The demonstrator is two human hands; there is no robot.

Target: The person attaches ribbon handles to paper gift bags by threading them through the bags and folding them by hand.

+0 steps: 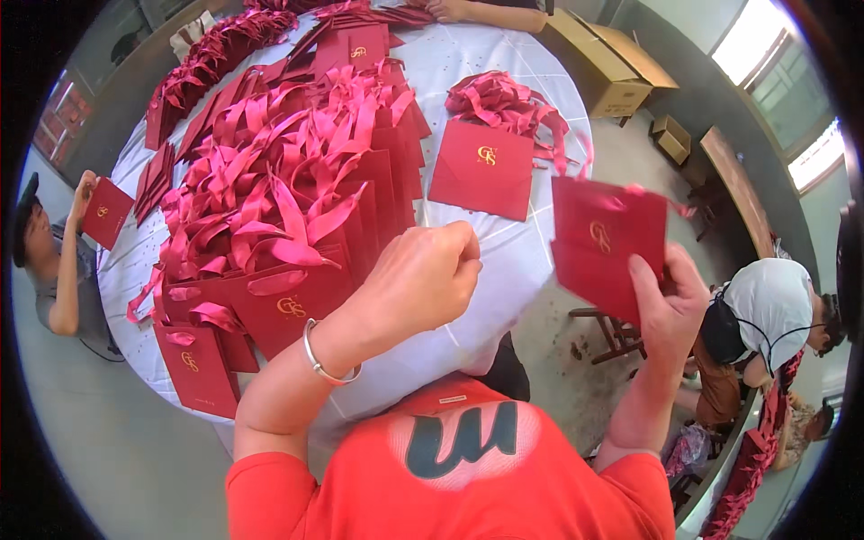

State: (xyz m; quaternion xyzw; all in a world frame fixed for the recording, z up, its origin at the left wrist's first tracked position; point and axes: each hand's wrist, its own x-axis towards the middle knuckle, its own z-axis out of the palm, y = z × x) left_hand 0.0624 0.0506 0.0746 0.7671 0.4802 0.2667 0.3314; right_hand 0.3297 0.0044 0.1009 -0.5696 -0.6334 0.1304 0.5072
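My right hand [670, 292] grips a dark red paper gift bag [607, 238] by its lower right side, thumb across the front. The bag has a gold monogram and hangs in the air right of the table. Pink ribbon shows at its top edge, blurred. Over the table's near side, my left hand [423, 274] is closed with fingers curled in; whatever they may hold is hidden. A silver bangle [326, 364] is on that wrist. Between the hands, farther back, one red bag [481, 171] lies flat beside a heap of pink ribbons [508, 103].
Many red bags with pink ribbon handles [270, 180] crowd the left of the white-covered round table [504, 288]. At the left a person [67, 270] holds another bag. Cardboard boxes [598, 67], a wooden bench [738, 189] and a person in a white cap [769, 306] are to the right.
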